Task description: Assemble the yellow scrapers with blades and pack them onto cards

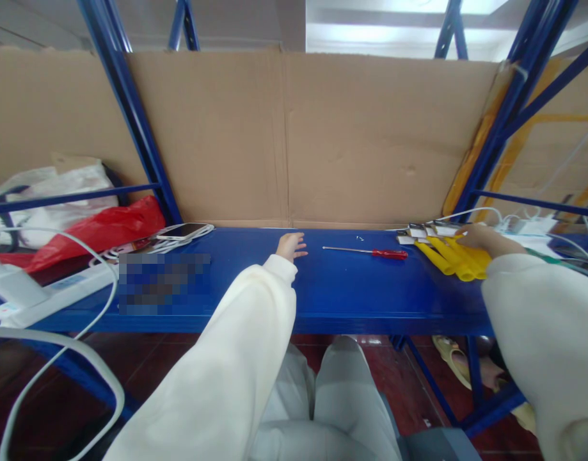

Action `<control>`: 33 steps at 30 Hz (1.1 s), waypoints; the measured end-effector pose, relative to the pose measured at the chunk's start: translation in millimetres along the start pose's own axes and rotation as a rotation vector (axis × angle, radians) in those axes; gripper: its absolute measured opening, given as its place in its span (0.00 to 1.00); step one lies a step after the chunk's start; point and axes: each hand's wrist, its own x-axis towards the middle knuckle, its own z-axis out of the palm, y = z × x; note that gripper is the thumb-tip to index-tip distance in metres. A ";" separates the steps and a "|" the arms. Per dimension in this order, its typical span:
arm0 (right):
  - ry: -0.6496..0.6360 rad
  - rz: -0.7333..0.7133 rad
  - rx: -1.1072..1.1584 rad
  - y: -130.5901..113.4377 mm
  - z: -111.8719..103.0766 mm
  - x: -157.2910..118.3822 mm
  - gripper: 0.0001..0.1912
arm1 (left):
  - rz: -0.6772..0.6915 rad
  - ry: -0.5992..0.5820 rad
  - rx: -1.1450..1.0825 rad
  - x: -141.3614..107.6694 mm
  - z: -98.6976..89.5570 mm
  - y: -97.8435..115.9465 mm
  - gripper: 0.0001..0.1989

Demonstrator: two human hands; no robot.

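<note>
My left hand (291,246) is held over the middle of the blue shelf (255,288), fingers spread and nothing in them. At the right, my right hand (476,237) reaches to a pile of yellow-handled tools (459,259) with flat metal heads, which look like scrapers. It touches or hovers just over the pile; its fingers are mostly hidden, so I cannot tell whether it grips one. Between the hands lies a screwdriver (389,254) with a red handle, its shaft pointing left. Behind it are a few tiny silvery pieces (359,238), too small to name.
A cardboard panel (217,141) closes off the back between blue metal posts. On the left are a phone (181,232), a red bag (106,224), a white power strip (58,294) and looping cables. A blurred-out patch (164,283) covers part of the shelf. More cables lie at far right.
</note>
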 end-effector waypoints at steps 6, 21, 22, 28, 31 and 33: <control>-0.249 0.115 -0.164 -16.9 -10.8 -4.3 0.13 | -0.004 -0.019 0.027 3.5 -0.9 -0.9 0.04; 0.405 0.076 0.674 -138.7 18.0 -19.9 0.13 | 0.029 -0.064 0.116 10.2 -2.2 -3.2 0.05; 0.411 0.047 0.725 -145.2 26.3 -24.0 0.13 | 0.050 -0.048 0.151 11.0 -2.1 -4.4 0.05; 0.230 -0.214 0.714 -158.4 54.2 -43.4 0.12 | 0.445 0.112 0.758 1.5 -11.6 -10.8 0.09; 0.202 -0.187 0.692 -155.3 55.4 -42.5 0.12 | 0.534 0.283 1.048 -4.9 -33.8 -6.0 0.23; 0.210 -0.196 0.706 -154.3 55.6 -41.0 0.12 | 0.505 0.350 1.194 -5.0 -55.8 0.4 0.29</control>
